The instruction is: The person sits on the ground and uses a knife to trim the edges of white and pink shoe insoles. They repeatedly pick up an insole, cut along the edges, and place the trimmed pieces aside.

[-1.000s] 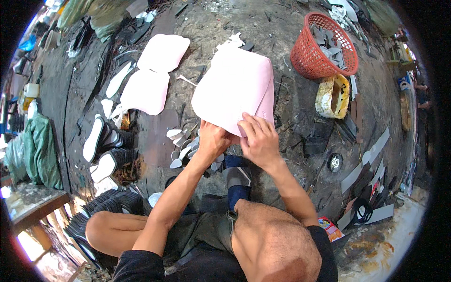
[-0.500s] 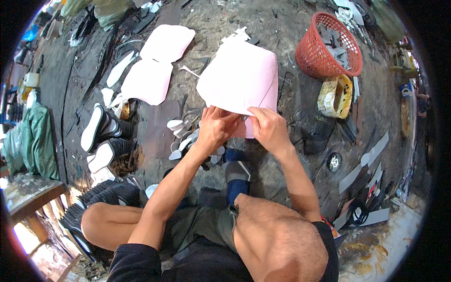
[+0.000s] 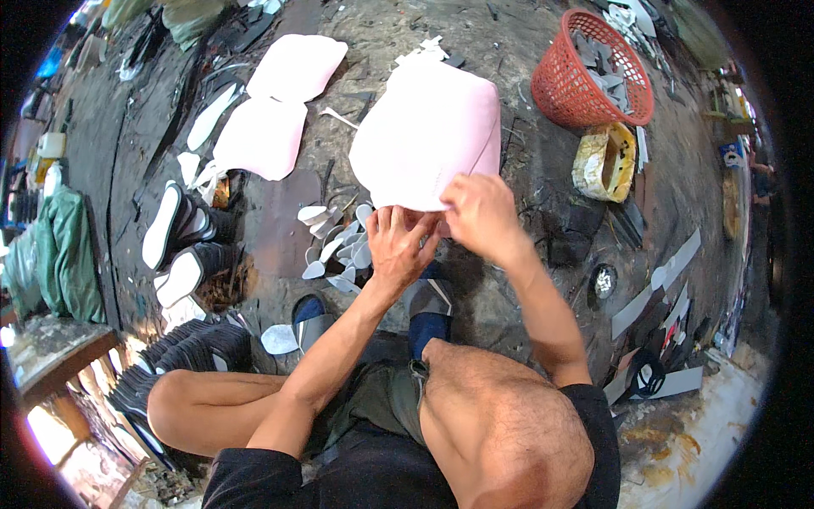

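Observation:
A pale pink sheet (image 3: pixel 424 140) lies in front of me, apparently on top of others, its near corner pinched by my right hand (image 3: pixel 485 219). Below its near edge, my left hand (image 3: pixel 398 253) has its fingers spread, with the tips at the edge and the thumb towards my right hand. What lies under that edge is mostly hidden. Just left of my left hand are several small grey-white rounded cut pieces (image 3: pixel 339 246). Two more pale pink sheets (image 3: pixel 263 140) lie farther left.
A red plastic basket (image 3: pixel 564 89) of grey scraps stands at the far right, with a yellowish cut-open container (image 3: pixel 585 170) nearer. White-topped black soles (image 3: pixel 165 225) lie at left. Grey strips (image 3: pixel 636 318) and a small round dish (image 3: pixel 603 282) are on the right.
My right hand has risen slightly at the pink sheet's corner. My left hand has shifted down and right, its fingers now more spread. More grey-white pieces are uncovered.

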Demonstrator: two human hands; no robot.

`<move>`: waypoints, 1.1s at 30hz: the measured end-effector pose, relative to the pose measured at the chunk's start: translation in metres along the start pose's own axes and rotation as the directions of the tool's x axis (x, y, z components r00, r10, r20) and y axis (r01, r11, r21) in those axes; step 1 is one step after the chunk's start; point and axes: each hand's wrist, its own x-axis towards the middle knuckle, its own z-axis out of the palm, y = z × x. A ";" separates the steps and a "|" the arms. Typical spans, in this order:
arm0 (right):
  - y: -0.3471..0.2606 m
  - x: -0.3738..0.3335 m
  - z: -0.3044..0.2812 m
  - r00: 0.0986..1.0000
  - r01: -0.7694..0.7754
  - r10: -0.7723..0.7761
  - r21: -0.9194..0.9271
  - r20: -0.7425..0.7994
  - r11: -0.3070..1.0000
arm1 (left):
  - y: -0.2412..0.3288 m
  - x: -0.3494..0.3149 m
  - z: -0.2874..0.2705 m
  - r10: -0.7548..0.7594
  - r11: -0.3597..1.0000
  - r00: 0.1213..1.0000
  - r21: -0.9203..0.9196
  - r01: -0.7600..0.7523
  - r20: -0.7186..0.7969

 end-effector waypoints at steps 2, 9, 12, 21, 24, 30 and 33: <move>-0.015 -0.011 0.009 0.999 0.017 -0.030 -0.264 -0.045 0.964 | -0.001 0.001 0.002 -0.059 0.998 0.998 -0.039 0.058 -0.014; -0.031 -0.041 0.024 0.997 0.017 -0.046 -0.418 -0.061 0.908 | -0.025 0.052 -0.013 -0.818 0.018 0.472 -0.807 0.590 0.327; -0.042 -0.038 0.023 0.990 -0.123 0.110 -0.149 -0.094 0.981 | -0.030 0.061 -0.009 -0.637 0.342 0.735 -0.769 0.540 0.232; -0.016 -0.023 -0.002 0.808 0.030 0.510 0.845 0.294 -0.534 | 0.034 0.050 -0.046 -0.620 -0.444 0.581 -0.846 0.295 0.528; -0.017 -0.025 -0.003 0.897 -0.014 0.360 0.832 0.255 -0.555 | 0.014 0.042 -0.043 -0.440 -0.773 0.331 -0.540 0.334 0.834; -0.023 -0.027 -0.012 0.890 0.024 0.426 0.917 0.161 -0.397 | 0.017 0.053 -0.056 -0.583 -0.576 0.468 -0.744 0.339 0.664; -0.026 -0.030 -0.031 0.641 0.021 0.623 0.821 -0.449 0.571 | 0.014 0.086 -0.114 -0.522 0.255 0.791 -0.826 0.503 0.320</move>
